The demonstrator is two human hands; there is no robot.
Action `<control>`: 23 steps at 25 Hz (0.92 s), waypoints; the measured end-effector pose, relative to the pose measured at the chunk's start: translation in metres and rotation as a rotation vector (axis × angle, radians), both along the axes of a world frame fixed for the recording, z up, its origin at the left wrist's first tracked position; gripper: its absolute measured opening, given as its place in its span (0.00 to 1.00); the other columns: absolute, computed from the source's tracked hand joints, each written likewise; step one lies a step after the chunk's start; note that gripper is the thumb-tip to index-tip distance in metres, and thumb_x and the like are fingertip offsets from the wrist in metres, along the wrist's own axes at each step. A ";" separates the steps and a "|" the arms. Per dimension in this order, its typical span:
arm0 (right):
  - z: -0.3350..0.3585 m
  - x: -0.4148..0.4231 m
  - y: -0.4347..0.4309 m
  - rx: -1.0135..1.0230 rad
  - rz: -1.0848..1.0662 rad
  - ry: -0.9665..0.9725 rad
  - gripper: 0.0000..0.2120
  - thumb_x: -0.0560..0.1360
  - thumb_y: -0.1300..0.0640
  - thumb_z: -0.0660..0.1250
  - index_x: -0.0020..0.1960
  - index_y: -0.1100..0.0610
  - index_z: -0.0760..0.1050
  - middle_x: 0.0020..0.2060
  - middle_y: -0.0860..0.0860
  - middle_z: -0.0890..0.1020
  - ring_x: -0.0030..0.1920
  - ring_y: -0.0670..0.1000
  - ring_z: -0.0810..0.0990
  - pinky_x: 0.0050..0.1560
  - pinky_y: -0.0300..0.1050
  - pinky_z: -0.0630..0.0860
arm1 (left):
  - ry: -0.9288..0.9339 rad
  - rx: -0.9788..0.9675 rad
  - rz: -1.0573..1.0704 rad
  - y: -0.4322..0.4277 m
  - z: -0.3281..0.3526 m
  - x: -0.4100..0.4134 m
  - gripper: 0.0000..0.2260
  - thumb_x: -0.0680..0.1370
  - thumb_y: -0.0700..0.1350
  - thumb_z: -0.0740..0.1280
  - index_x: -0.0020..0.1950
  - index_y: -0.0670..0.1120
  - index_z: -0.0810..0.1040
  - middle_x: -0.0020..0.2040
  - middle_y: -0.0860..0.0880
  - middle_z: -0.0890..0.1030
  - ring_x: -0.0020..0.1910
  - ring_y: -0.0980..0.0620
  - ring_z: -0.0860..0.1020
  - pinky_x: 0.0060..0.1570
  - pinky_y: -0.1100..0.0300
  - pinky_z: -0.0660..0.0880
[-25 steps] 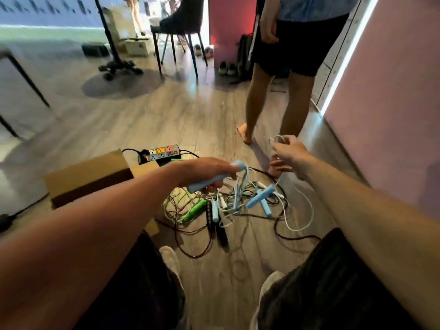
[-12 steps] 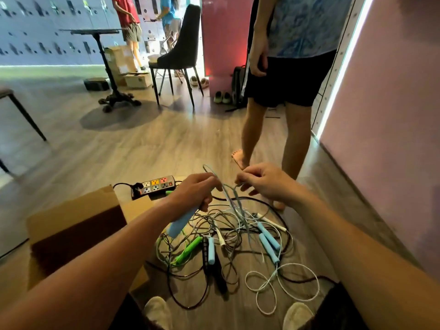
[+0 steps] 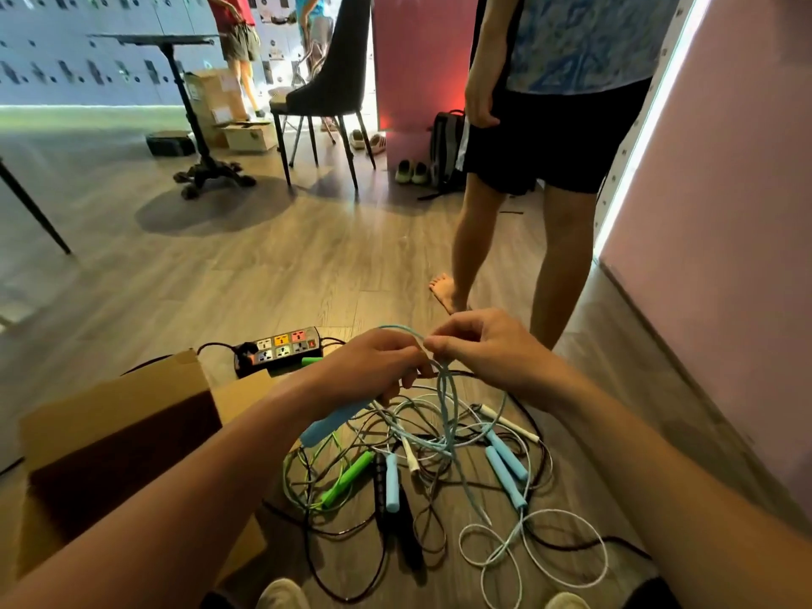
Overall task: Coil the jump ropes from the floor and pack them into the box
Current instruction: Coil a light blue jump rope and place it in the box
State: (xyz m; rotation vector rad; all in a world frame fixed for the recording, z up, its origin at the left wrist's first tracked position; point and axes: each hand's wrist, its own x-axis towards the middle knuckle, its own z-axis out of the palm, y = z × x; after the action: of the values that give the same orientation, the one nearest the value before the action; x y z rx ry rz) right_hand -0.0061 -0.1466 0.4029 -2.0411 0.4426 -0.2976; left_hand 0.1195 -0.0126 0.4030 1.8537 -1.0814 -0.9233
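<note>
The left hand (image 3: 373, 367) is curled round a light-blue handle (image 3: 329, 426) and the first turns of its pale blue cord (image 3: 448, 406). The right hand (image 3: 487, 349) pinches that same cord between thumb and forefinger, touching the left hand's fingertips. A second ago the two hands were well apart, the right one drawing the cord out sideways. They have since come together, so one more loop is being laid into the left hand's grip. I judge this rope is partly coiled, as a long tail still trails down into the pile.

Both hands are held just right of the cardboard box (image 3: 110, 432) and above the tangle of jump ropes (image 3: 422, 472), which lies on the floor (image 3: 263, 265) beside the box. The tangle holds a green handle (image 3: 347, 479), more blue ones, and black and white cords. The box stands open, and its dark inside shows no rope from here.

The floor is wood plank. A power strip (image 3: 281, 349) lies just beyond the box. Farther off to the right a barefoot person (image 3: 549, 138) stands by a pink wall (image 3: 725, 213). Well beyond the box are a dark chair (image 3: 334, 81) and a pedestal table (image 3: 175, 81).
</note>
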 end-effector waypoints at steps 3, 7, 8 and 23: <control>-0.003 0.003 -0.019 0.114 -0.318 -0.027 0.10 0.83 0.51 0.58 0.53 0.55 0.75 0.44 0.52 0.84 0.45 0.50 0.83 0.44 0.48 0.79 | 0.011 0.035 0.043 0.003 0.002 0.008 0.13 0.81 0.40 0.58 0.38 0.42 0.75 0.33 0.48 0.77 0.28 0.51 0.74 0.33 0.58 0.72; -0.032 -0.027 -0.094 0.247 -0.909 -0.002 0.07 0.76 0.54 0.61 0.45 0.56 0.76 0.49 0.63 0.83 0.44 0.58 0.82 0.49 0.60 0.82 | 0.178 -0.040 0.167 0.007 0.009 0.018 0.19 0.81 0.45 0.61 0.28 0.48 0.67 0.27 0.49 0.69 0.24 0.53 0.67 0.29 0.60 0.65; -0.045 -0.038 -0.108 0.196 -0.934 0.130 0.10 0.71 0.54 0.63 0.50 0.57 0.76 0.52 0.63 0.82 0.48 0.60 0.82 0.49 0.59 0.82 | 0.189 -0.072 0.176 0.008 0.010 0.019 0.20 0.81 0.48 0.63 0.28 0.49 0.68 0.27 0.50 0.68 0.24 0.54 0.65 0.28 0.60 0.64; 0.007 -0.006 0.008 0.120 0.044 -0.118 0.23 0.69 0.35 0.68 0.53 0.52 0.80 0.47 0.51 0.83 0.42 0.49 0.84 0.48 0.51 0.83 | 0.123 -0.116 0.080 0.015 0.015 0.014 0.16 0.82 0.51 0.63 0.42 0.45 0.85 0.33 0.48 0.76 0.31 0.54 0.72 0.33 0.62 0.70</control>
State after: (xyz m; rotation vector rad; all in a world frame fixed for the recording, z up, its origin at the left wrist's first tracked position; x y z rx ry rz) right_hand -0.0117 -0.1390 0.4095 -1.9022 0.3339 -0.3544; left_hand 0.1331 0.0021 0.4180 1.7106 -0.9587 -0.8966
